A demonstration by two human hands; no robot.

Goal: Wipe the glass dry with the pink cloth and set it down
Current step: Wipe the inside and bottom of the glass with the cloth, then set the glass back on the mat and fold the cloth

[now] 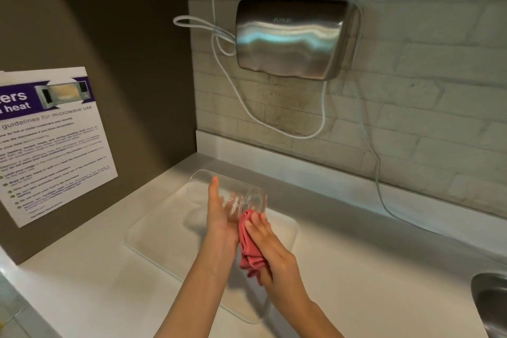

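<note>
A clear drinking glass lies on its side in the air above the counter, its mouth pointing up and left. My left hand grips it around the body. My right hand holds a bunched pink cloth and presses it against the underside of the glass near its thick base. Part of the cloth hangs down between my two hands. Both hands are over a white tray on the counter.
A steel hand dryer with looping white cables is on the tiled wall behind. A microwave notice hangs on the brown wall at left. A steel sink edge shows at the lower right of the white counter.
</note>
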